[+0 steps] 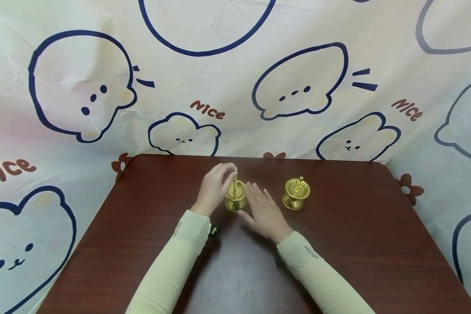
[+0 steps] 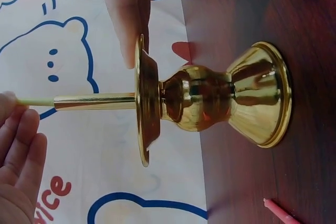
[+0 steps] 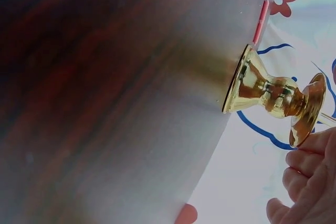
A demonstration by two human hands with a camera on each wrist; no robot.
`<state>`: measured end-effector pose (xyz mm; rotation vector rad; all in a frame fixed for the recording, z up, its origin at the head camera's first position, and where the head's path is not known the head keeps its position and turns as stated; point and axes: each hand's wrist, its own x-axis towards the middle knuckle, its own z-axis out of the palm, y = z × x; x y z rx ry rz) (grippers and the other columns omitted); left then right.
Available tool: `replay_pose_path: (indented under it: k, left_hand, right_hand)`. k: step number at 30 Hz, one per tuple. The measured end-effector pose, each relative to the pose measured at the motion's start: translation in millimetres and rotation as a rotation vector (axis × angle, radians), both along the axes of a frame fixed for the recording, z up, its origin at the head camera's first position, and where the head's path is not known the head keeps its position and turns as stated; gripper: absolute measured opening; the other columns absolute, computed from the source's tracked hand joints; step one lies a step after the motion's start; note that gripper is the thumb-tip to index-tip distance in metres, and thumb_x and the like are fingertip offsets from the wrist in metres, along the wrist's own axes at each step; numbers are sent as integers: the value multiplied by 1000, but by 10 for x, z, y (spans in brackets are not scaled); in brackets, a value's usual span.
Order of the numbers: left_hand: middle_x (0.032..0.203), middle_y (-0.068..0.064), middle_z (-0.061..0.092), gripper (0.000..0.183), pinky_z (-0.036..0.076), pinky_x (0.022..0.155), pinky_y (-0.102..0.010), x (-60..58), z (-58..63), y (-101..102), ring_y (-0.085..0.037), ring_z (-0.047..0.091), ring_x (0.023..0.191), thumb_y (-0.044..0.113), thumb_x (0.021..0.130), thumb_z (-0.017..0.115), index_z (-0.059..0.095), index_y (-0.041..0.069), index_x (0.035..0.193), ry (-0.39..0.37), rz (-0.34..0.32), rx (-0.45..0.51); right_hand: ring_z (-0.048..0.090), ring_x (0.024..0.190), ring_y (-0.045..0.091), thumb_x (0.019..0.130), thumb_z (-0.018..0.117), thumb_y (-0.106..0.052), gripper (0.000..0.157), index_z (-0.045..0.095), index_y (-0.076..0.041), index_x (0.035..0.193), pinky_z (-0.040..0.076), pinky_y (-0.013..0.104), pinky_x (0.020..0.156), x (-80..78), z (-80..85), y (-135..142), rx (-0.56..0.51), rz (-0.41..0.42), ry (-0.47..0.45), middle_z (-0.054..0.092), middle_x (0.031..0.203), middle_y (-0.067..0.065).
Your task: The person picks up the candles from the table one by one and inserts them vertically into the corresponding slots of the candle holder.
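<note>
A shiny brass candlestick (image 1: 235,197) stands upright on the table, with a wide dish and a thin tube rising from its middle. My left hand (image 1: 216,185) pinches a thin pale yellow-green candle (image 2: 35,102) whose lower end meets the top of that tube (image 2: 94,102). How deep the candle sits is hidden. On the other side, my right hand (image 1: 264,213) has its fingers extended, and the fingertips touch the rim of the dish (image 3: 310,114). A second brass candlestick (image 1: 297,192) stands to the right, beyond the right hand.
A slim pink-red candle (image 2: 281,212) lies on the dark brown tabletop (image 1: 141,244) near the first candlestick. Behind the table's back edge hangs a pale cloth (image 1: 235,87) printed with cartoon bears.
</note>
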<state>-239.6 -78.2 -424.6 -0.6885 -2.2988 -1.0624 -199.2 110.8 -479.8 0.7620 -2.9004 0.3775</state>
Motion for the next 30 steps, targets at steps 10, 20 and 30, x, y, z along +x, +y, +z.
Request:
replay_pose_path:
  k: [10,20,30]
  left_hand:
    - [108,-11,70,18,56,91,-38,-26,-25,-12,-25,67,104,9,98,67,69,2,115,-9,-28,48]
    - [109,-10,70,18,56,91,-37,-46,-21,2,-24,67,105,9,99,67,68,3,116,-32,-42,38]
    - [108,-10,69,17,56,91,-38,-36,-25,-21,-25,67,105,8,99,67,68,3,115,-43,-37,67]
  right_hand:
    - [17,155,24,105,45,-54,77,22,-7,161,14,47,124,-8,18,9,14,-6,-29,25,166,11]
    - [17,155,25,105,43,-55,77,21,-7,161,16,47,123,-16,17,20,29,-9,-27,24,166,11]
    - [19,154,25,104,47,-53,77,22,-7,161,16,48,123,0,45,5,10,-7,-21,27,165,12]
